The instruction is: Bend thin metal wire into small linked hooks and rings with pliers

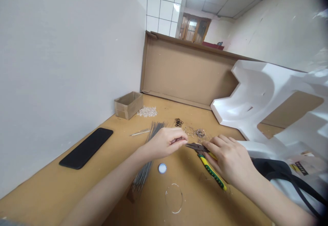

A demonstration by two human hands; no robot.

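My left hand (165, 142) is closed in a pinch over the middle of the table. Whatever sits between its fingertips is too small to make out. Just right of those fingertips are the narrow jaws of long-nose pliers (212, 172) with green and yellow handles. My right hand (229, 156) is wrapped round the pliers, one handle angling down below the palm. Under my left wrist lies a bundle of thin grey wires (145, 176). A small blue-and-white round cap (162, 168) rests nearby, and a thin wire ring (182, 198) lies closer to me.
Beyond my hands are black rings (178, 122) and coiled wire (200, 133). A small cardboard box (121, 110) stands by a pile of clear bits (148, 111). A black flat slab (87, 148) lies left. White foam packaging (228, 111) and a large cardboard panel (189, 72) border the table (115, 191).
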